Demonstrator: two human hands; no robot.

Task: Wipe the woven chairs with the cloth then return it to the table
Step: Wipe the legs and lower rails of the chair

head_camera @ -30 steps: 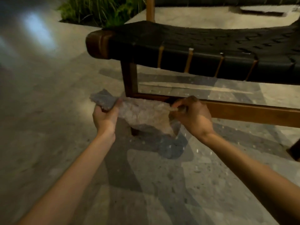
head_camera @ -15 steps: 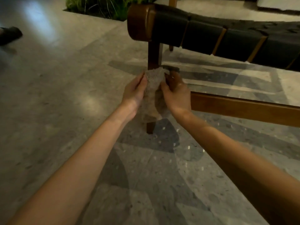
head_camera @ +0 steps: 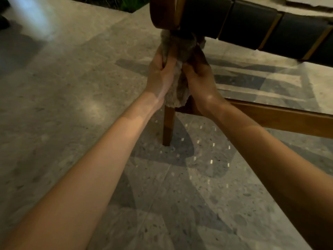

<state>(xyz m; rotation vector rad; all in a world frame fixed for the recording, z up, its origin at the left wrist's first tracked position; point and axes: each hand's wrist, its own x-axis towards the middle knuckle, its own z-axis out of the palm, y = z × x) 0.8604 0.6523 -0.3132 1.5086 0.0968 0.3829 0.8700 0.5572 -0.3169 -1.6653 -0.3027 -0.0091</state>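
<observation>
Both forearms reached forward and slightly up, meeting at the corner of the chair. The left hand [head_camera: 160, 73] was curled around the left side of the cloth [head_camera: 177, 91], thumb toward the middle. The right hand [head_camera: 200, 76] gripped the right side of the cloth, its fingers closed and partly in shadow. The two hands sat just beside each other, with the cloth bunched between them.

There was one cloth, grey and fuzzy. It was wrapped around the upper part of the chair leg [head_camera: 168, 127], directly under the rounded wooden corner of the seat [head_camera: 252, 24], and its lower edge hung loose below the wrists. One chair showed, with one leg in view and one wooden rail [head_camera: 281, 118] running off to the right from behind the right wrist. The seat was dark woven strapping with paler bands crossing it.

The hands and cloth hid the top of the leg and the joint where the rail met it. The leg stood on a speckled stone floor [head_camera: 72, 87]. A strip of green plants [head_camera: 126, 4] lay at the top edge, and a dark shape [head_camera: 3, 18], too blurred to identify, sat at the far upper left.
</observation>
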